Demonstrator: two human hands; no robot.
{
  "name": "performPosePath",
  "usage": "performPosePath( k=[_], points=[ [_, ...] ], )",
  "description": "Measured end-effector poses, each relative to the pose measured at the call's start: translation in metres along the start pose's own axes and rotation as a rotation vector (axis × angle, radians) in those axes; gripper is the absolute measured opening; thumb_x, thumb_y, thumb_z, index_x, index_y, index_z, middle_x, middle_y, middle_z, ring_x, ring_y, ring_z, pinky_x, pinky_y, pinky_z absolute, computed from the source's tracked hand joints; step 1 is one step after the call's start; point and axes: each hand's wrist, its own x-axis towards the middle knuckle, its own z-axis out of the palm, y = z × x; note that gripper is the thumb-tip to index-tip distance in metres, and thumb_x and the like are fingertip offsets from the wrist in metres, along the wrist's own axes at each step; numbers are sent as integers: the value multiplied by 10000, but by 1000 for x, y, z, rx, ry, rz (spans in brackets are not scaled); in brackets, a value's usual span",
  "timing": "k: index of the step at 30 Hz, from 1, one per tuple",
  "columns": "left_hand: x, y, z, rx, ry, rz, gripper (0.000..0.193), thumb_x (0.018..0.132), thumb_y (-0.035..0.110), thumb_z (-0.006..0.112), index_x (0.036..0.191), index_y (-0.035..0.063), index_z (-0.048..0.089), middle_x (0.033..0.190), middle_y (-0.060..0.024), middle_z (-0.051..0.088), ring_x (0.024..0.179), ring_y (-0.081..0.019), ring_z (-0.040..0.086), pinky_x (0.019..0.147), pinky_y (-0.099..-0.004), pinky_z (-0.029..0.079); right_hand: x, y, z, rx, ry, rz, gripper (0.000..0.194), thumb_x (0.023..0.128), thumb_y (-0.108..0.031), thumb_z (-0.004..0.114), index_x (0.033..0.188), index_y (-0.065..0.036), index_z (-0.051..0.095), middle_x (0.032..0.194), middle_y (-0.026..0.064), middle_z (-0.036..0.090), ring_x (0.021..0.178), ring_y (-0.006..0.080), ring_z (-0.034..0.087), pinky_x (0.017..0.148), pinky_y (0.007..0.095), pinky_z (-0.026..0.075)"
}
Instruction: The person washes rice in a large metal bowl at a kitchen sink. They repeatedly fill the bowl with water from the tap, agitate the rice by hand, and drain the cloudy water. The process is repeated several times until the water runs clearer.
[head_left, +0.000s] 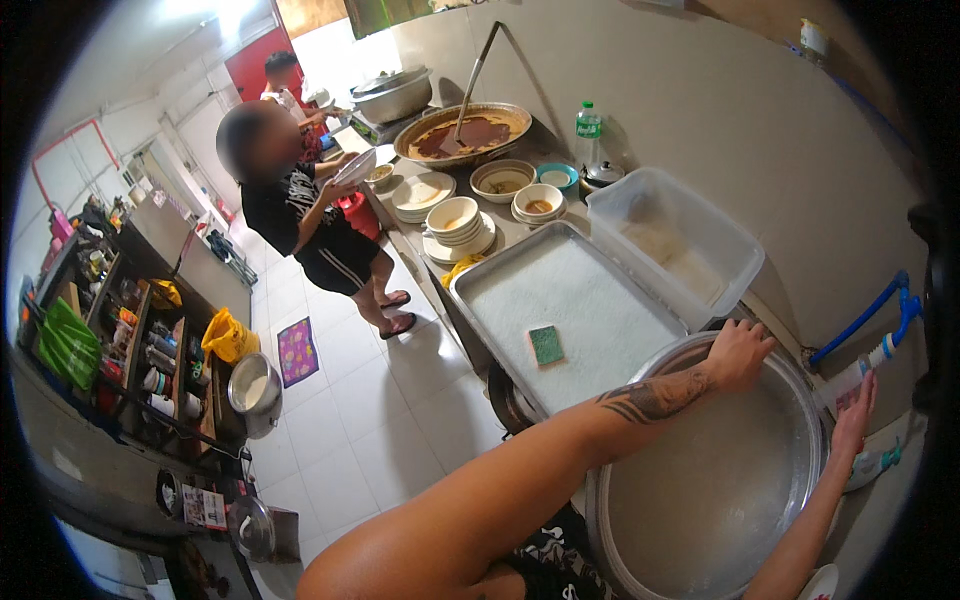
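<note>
A large round metal pot (697, 480) with cloudy liquid inside lies before me. My left hand (739, 352) reaches across it, its fingers curled over the far rim. On the pot's right side, my right hand (855, 412) is against the clear end of a white hose fitting (870, 365) joined to a blue pipe (862, 330). Whether those fingers grip the fitting is not clear. Left of the pot is a rectangular metal tray (517, 300) of whitish liquid, with a green scouring sponge (546, 346) in it. A translucent plastic tub (675, 240) stands beyond the tray.
Stacked bowls (454, 219) and plates (424, 191) stand past the tray. A wide pan (465, 135) of brown liquid holds a long-handled ladle (480, 75). A person (300, 202) holding a dish stands along the counter, another (281, 82) farther back. A shelf (135, 337) lines the left.
</note>
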Motion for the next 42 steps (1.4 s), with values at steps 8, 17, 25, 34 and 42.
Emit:
performPosePath(
  k=[8,17,25,34,42],
  points=[
    [2,4,1,36,-1,4,408,799,212,675,1200,151,632,1109,-104,602,1060,-293,584,842,-448,454,5,1,-4,298,-150,71,751,965,-546,537,1549,-132,310,1596,107,297,1480,301,229,1186,485,180],
    [1,9,-4,25,-24,-11,404,786,216,688,1177,132,633,1081,-102,606,1068,-295,575,841,-454,455,21,15,-21,401,-236,94,695,982,-510,530,1535,-136,340,1553,68,381,1431,258,326,1182,461,196],
    [-2,11,-10,24,-19,-36,442,763,206,689,1193,126,630,1088,-111,607,1061,-303,580,853,-463,457,8,11,-17,140,46,69,752,938,-561,575,1535,-161,353,1538,94,379,1385,284,352,1114,420,256],
    [4,5,-2,82,-5,4,454,787,210,695,1220,103,613,1114,-111,603,1088,-309,579,869,-469,464,8,13,-13,304,-114,76,827,954,-603,501,1577,-118,254,1633,102,220,1482,311,214,1172,511,123],
    [0,9,-12,66,-62,-7,486,794,215,705,1253,110,587,1116,-111,600,1082,-307,580,861,-463,464,2,11,-11,402,-284,81,749,978,-574,473,1554,-121,322,1595,99,325,1476,256,249,1187,523,52]
  ],
)
